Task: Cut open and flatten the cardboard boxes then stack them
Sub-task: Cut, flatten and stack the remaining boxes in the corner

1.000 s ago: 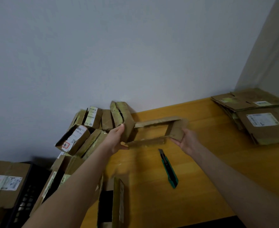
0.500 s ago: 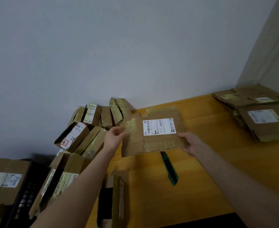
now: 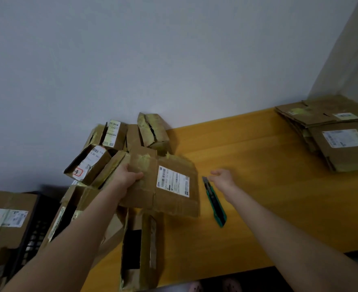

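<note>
At the near edge of the yellow wooden bench (image 3: 258, 207) an open-ended carton (image 3: 146, 249) stands on end, its dark inside showing. To the left, off the bench, a black crate (image 3: 32, 237) has a labelled box (image 3: 7, 218) leaning on it. Above the carton, the left hand (image 3: 129, 175) grips the flattened box (image 3: 169, 186) by one flap, thumb on top and fingers curled beneath; the box is brown and creased, with yellowed tape and a white shipping label. The right hand (image 3: 222, 175) holds nothing, fingers loosely apart, by the blade end of a green utility knife (image 3: 215, 203) that lies on the bench. Farther back, unopened boxes (image 3: 114, 144) are heaped against the pale grey wall (image 3: 173, 60), and a stack of flattened boxes (image 3: 338, 140) fills the far right corner.
</note>
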`<state>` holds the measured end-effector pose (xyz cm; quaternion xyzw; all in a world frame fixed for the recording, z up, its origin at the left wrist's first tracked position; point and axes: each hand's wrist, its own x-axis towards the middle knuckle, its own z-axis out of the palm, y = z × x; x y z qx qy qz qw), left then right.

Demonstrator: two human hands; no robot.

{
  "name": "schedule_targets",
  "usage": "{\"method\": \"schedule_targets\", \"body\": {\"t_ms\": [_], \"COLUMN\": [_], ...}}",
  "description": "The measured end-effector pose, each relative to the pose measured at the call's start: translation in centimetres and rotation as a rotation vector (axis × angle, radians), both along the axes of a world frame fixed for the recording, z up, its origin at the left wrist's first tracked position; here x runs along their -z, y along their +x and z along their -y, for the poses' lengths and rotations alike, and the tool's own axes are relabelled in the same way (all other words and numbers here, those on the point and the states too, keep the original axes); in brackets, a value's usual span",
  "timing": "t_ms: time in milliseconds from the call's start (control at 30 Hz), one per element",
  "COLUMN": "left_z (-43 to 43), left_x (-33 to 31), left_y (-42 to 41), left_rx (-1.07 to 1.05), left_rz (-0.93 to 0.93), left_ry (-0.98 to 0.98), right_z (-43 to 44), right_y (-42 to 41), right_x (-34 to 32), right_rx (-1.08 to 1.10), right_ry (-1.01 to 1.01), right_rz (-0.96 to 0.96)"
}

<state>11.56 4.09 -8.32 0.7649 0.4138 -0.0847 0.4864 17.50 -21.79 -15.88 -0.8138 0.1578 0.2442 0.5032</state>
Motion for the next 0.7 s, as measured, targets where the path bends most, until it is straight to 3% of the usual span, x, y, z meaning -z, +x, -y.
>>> {"method": "schedule_targets", "body": {"t_ms": [167,333,533,700], "left_z": [4.3,8.9,10.4,11.1], "left_x": [2.4,6.3,10.1,13.2], "left_y": [0.0,0.8,0.0,0.5], "left_rx": [-0.047,-0.074,0.126,0.552], "left_rz": [-0.043,-0.021,-0.196,-0.015], "left_ry": [-0.062,-0.132,0.302,0.658], "right_z": [0.4,2.3,2.7,1.4], "right_y": [-0.7,-0.8,-1.5,-0.9], "right_x": [1.4,2.5,4.2,6.2], "right_rx": [-0.027,-0.288,-0.638,-0.813], "right_ry": [-0.11,-0.364,-0.598,-0.708], "right_rz": [0.077,0.237,0.324,0.424]}}
